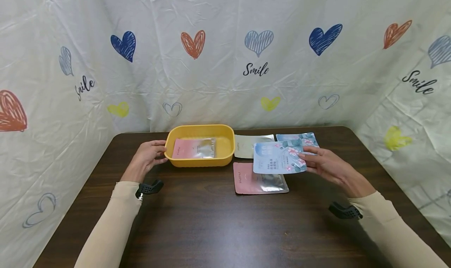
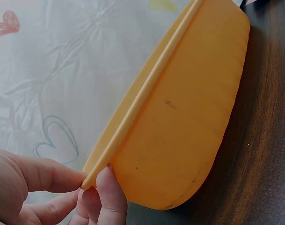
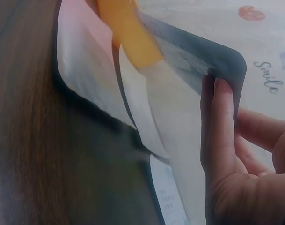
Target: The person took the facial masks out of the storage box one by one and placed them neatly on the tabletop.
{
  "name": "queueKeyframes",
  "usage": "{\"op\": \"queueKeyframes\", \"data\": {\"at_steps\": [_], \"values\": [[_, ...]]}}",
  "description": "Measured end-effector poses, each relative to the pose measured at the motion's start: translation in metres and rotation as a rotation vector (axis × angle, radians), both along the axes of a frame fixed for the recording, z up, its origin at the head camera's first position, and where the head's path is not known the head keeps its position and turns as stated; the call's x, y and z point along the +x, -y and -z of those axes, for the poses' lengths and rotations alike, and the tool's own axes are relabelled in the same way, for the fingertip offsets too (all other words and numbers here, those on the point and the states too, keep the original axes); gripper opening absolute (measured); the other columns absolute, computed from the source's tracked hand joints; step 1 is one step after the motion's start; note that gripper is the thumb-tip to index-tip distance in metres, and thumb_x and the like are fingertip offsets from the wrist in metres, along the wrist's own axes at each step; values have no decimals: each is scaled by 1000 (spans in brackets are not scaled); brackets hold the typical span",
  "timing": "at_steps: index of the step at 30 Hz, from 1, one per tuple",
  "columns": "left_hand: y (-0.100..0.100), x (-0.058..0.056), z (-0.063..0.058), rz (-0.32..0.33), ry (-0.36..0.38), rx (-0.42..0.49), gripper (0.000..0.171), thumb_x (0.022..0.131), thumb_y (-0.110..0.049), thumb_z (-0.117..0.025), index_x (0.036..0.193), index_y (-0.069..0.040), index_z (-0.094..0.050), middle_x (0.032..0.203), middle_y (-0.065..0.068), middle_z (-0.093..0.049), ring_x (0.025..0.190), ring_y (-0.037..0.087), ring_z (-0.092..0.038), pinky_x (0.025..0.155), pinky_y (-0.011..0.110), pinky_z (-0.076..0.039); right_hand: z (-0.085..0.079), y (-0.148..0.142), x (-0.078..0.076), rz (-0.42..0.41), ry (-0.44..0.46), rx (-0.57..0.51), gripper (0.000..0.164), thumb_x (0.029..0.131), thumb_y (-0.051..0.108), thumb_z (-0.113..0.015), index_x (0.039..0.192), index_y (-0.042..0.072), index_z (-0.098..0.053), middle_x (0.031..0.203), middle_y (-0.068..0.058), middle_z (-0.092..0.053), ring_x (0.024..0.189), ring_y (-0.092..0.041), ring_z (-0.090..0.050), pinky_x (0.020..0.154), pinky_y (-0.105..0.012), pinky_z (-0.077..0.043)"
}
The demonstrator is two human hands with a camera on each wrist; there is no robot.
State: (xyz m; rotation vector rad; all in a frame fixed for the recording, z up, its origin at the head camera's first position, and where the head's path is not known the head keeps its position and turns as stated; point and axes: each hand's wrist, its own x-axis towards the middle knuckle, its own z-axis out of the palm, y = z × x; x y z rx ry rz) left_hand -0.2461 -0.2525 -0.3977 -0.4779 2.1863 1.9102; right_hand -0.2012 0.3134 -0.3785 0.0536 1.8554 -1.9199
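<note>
A yellow plastic basket [image 1: 197, 163] stands at the back of the table with a pink and silver sachet [image 1: 193, 148] lying inside. The left hand [image 1: 149, 156] pinches the left end of its rim, thumb and fingers on either side in the left wrist view. A light blue floral sachet [image 1: 275, 156] is held up by its right edge in the right hand [image 1: 325, 166], pinched between thumb and fingers. Beneath and around it lie a pink and silver sachet [image 1: 246, 180], a pale green sachet [image 1: 244, 147] and another blue floral sachet [image 1: 299, 137], each partly covered.
The dark wooden table [image 1: 211, 221] reaches back to a white cloth [image 1: 218, 80] printed with hearts and the word Smile. The same cloth hangs along both sides. A black band is on each wrist.
</note>
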Motion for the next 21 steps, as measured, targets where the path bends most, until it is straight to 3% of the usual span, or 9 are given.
{"op": "queueKeyframes", "data": {"at_steps": [8,15,21], "values": [[-1,0,0,-2,3,-6,45,104,-10,-55,149,-5,-49,144,18,-46,110,28,-56,87,30,-60,2,-12,6,19,16,-52,32,105,13,-56,134,11,-43,106,0,-71,91,-15,-71,83,-31,-61],[-1,0,0,7,0,-12,46,104,-11,-55,149,-6,-49,144,18,-46,110,28,-57,87,29,-59,6,-25,9,17,19,-38,39,105,12,-54,141,10,-38,109,1,-69,94,-15,-70,86,-31,-60],[0,-1,0,3,1,-9,45,104,-12,-56,148,-6,-50,143,17,-47,110,28,-57,86,28,-60,9,-34,12,16,27,-105,20,106,9,-52,121,18,-61,107,0,-72,93,-15,-71,83,-31,-61]]}}
